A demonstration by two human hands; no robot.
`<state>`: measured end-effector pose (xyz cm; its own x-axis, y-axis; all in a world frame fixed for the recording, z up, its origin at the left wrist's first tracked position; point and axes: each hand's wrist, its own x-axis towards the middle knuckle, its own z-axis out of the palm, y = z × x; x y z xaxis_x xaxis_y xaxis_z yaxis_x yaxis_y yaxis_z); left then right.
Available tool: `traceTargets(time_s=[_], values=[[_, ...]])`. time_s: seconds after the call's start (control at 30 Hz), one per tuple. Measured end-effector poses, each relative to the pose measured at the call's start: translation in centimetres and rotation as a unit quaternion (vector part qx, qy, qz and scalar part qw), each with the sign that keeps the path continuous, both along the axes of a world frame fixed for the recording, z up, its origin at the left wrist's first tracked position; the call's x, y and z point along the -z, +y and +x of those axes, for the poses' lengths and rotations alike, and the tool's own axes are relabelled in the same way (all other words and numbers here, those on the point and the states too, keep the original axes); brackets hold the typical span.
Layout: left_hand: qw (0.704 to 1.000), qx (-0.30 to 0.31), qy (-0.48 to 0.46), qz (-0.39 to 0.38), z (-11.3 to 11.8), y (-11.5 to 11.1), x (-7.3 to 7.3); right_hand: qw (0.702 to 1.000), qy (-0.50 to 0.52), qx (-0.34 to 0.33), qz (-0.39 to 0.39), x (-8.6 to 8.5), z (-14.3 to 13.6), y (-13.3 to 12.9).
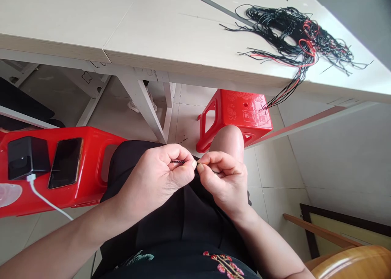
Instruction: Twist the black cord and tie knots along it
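Note:
Over my lap, my left hand (171, 165) pinches a thin black cord (177, 161) between thumb and forefinger. My right hand (224, 175) meets it fingertip to fingertip, also pinched on the black cord. Most of the cord is hidden by my fingers, and a dark strand end (182, 140) shows beyond my left hand. On the table lies a tangled bundle of black and red cords (284, 34), some of whose ends hang over the front edge.
A metal ruler-like strip (210, 3) lies on the white table (91, 14), partly under the bundle. A red stool (244, 108) stands beneath. On another red stool (91, 148) at left are a phone (65, 163) and a black power bank (29, 157) with a white cable.

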<state>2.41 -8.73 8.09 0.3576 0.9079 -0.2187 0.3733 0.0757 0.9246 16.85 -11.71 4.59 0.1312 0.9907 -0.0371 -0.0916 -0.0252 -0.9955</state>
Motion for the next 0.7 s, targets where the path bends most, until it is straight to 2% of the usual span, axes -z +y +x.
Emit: traceTargets(time_s=[0.17, 0.3, 0.53, 0.7], values=[[0.999, 0.017, 0.024, -0.040, -0.5, 0.3, 0.2, 0.999, 0.039, -0.031, -0.007, -0.1, 0.4, 0.2], [0.997, 0.030, 0.062, -0.040, -0.7, 0.2, 0.0, 0.998, 0.026, -0.051, 0.002, -0.4, 1.0, 0.3], [0.997, 0.037, 0.054, -0.047, -0.4, 0.0, -0.1, 0.999, -0.019, -0.030, 0.021, -0.7, 0.9, -0.2], [0.998, 0.031, 0.043, -0.022, -0.2, 0.2, -0.2, 0.999, -0.030, -0.029, 0.035, -0.7, 0.9, -0.4]])
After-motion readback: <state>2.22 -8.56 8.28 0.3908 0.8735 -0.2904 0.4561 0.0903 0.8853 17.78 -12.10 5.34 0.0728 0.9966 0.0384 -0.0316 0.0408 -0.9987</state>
